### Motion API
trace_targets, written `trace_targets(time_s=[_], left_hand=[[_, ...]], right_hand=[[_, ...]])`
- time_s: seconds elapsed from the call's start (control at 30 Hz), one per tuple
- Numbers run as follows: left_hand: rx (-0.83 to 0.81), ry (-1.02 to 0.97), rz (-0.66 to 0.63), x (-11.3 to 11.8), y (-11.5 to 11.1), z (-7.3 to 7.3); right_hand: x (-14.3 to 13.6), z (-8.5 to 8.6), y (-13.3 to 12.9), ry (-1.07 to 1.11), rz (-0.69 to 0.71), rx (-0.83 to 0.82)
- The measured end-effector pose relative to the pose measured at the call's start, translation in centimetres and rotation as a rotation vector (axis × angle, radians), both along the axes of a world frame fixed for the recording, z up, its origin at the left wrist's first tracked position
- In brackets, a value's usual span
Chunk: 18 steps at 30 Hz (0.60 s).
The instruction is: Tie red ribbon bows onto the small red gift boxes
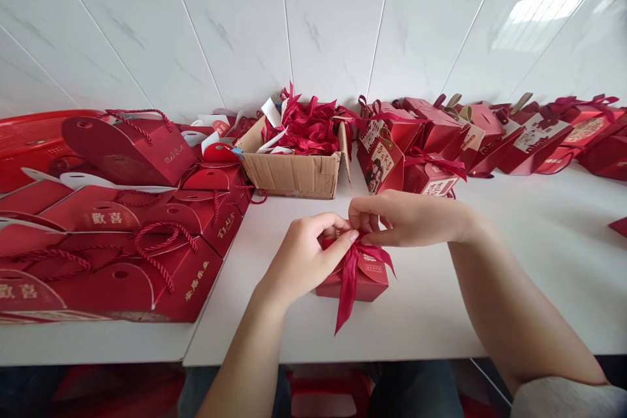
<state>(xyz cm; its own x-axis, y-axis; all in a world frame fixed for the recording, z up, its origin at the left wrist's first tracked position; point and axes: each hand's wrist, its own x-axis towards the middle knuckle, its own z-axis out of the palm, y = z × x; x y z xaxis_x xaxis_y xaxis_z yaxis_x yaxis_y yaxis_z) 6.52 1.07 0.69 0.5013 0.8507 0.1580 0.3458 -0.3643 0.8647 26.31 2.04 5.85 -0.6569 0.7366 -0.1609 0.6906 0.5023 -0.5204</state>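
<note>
A small red gift box (369, 284) stands on the white table in front of me. Dark red ribbon (349, 284) is gathered on its top, one tail hanging down the front and another lying to the right. My left hand (318, 251) is closed at the left of the knot, thumb and fingers pinching the ribbon. From the right, my right hand (392, 219) also pinches the ribbon, its fingertips close to the left thumb. The exact shape of the knot is partly hidden under my fingers.
Behind the gift box stands a cardboard box (294, 176) full of red ribbons (313, 127). Red gift bags with rope handles (181, 274) crowd the left. Several finished-looking red boxes (431, 124) line the tiled wall (333, 19). The table's front edge (333, 360) is near me.
</note>
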Motion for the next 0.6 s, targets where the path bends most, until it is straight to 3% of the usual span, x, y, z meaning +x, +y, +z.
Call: trace_targets(time_s=[0.6], left_hand=[[-0.027, 0.107, 0.064, 0.08, -0.21, 0.29]], right_hand=[[0.52, 0.35, 0.38, 0.134, -0.050, 0.097]])
